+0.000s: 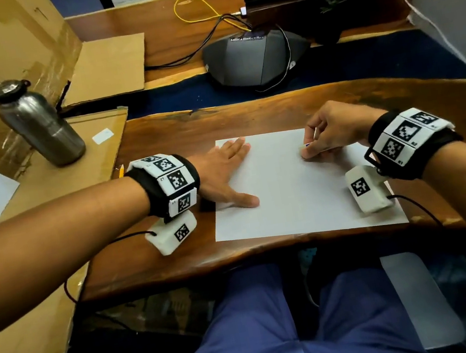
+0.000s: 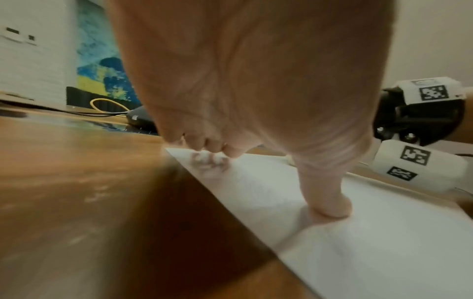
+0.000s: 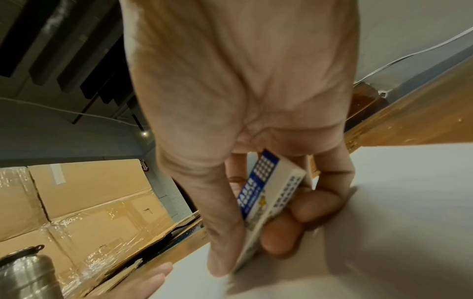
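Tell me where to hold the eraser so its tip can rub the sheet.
Grip the eraser by its two broad faces on the blue-and-white sleeve, coming from above, as the right hand does now: thumb on one side, fingers on the other. It is a flat block tilted end-down, so this leaves its lower end free on the paper, which the left hand presses flat.

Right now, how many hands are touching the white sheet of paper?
2. The left hand lies flat on the sheet, left side; the right hand rests upper right, gripping an eraser.
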### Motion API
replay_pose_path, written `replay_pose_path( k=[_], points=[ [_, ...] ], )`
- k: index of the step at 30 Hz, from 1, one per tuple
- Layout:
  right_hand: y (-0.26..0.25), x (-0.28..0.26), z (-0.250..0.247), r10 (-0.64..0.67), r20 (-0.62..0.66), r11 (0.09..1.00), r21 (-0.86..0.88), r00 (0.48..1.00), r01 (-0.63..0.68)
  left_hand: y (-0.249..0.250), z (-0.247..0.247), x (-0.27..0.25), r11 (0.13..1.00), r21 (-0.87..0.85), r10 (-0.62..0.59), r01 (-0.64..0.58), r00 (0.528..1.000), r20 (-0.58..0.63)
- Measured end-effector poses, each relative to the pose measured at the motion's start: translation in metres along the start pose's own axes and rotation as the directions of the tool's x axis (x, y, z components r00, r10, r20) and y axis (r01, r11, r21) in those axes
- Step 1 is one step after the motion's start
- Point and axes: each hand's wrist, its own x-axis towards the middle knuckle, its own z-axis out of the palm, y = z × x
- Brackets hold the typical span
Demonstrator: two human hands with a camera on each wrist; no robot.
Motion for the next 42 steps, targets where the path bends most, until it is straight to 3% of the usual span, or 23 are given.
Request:
replay_pose_path(
  k=[3, 5, 8, 11, 17, 21, 24, 26, 29, 31, 35, 39, 42],
  points=[
    [-0.009, -0.001, 0.001, -0.035, -0.032, 0.992, -0.120, 0.999, 0.030, -0.006, 0.001, 0.004, 0.996, -0.057, -0.073, 0.075, 0.997, 0.034],
    [-0.022, -0.003, 0.007, -0.132, -0.102, 0.976, -0.186, 0.986, 0.111, -0.007, 0.000, 0.009, 0.995, -0.055, -0.086, 0.088, 0.995, 0.042],
    [-0.046, 0.000, 0.018, -0.321, -0.131, 0.926, -0.249, 0.938, 0.282, -0.006, -0.003, 0.012, 0.993, -0.049, -0.100, 0.103, 0.993, 0.063],
    [-0.061, 0.015, 0.021, -0.428, -0.119, 0.870, -0.321, 0.896, 0.373, -0.007, -0.004, 0.013, 0.993, -0.060, -0.100, 0.105, 0.992, 0.072],
    [-0.059, 0.025, 0.025, -0.464, -0.107, 0.839, -0.372, 0.880, 0.397, -0.009, 0.000, 0.015, 0.992, -0.091, -0.080, 0.084, 0.996, 0.048],
    [-0.063, 0.020, 0.023, -0.467, 0.143, 0.795, -0.365, 0.872, 0.485, -0.011, 0.003, 0.016, 0.993, -0.094, -0.074, 0.077, 0.997, 0.031],
    [-0.062, 0.033, 0.013, -0.433, 0.028, 0.840, -0.349, 0.901, 0.415, -0.010, 0.002, 0.016, 0.993, -0.095, -0.071, 0.074, 0.997, 0.031],
    [-0.062, 0.037, 0.014, -0.447, -0.059, 0.838, -0.375, 0.893, 0.395, -0.011, 0.001, 0.016, 0.992, -0.097, -0.074, 0.077, 0.997, 0.038],
    [-0.067, 0.028, 0.026, -0.510, 0.071, 0.778, -0.386, 0.857, 0.495, -0.011, 0.000, 0.016, 0.992, -0.099, -0.079, 0.084, 0.995, 0.056],
    [-0.068, 0.026, 0.024, -0.481, 0.126, 0.786, -0.378, 0.868, 0.490, -0.010, -0.001, 0.015, 0.991, -0.098, -0.081, 0.086, 0.995, 0.055],
    [-0.061, 0.037, 0.015, -0.423, -0.085, 0.853, -0.375, 0.902, 0.364, -0.009, -0.001, 0.015, 0.992, -0.098, -0.078, 0.082, 0.996, 0.047],
    [-0.067, 0.025, 0.032, -0.483, 0.072, 0.797, -0.378, 0.873, 0.472, -0.011, 0.000, 0.015, 0.992, -0.095, -0.079, 0.084, 0.995, 0.055],
    [-0.065, 0.034, 0.021, -0.419, 0.009, 0.854, -0.337, 0.908, 0.397, -0.010, 0.001, 0.017, 0.991, -0.103, -0.077, 0.082, 0.996, 0.050]
  ],
)
